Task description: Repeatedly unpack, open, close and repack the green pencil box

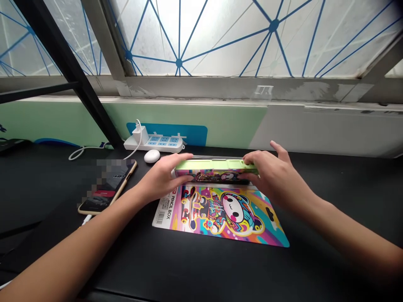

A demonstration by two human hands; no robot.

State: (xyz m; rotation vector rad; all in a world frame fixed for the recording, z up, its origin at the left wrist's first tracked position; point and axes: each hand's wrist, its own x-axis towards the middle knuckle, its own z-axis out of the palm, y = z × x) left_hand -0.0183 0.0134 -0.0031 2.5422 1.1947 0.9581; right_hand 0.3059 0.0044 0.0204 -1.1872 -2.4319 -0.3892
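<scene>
Fingers and thumbs of our left hand [162, 176] and right hand [273, 173] clamp the pencil box [217, 167], just behind the printed card [220, 214]; we seem to be positioning it, and the next move calls for even pressure

Left of the left hand [162, 174], a phone [108, 188] lies on the black worktop [201, 272]; beyond that hand sit a small rounded white object [152, 156] and a power strip [154, 144] holding a white adapter [140, 135]; farther beyond rises a blue-lined window [214, 37]
</scene>
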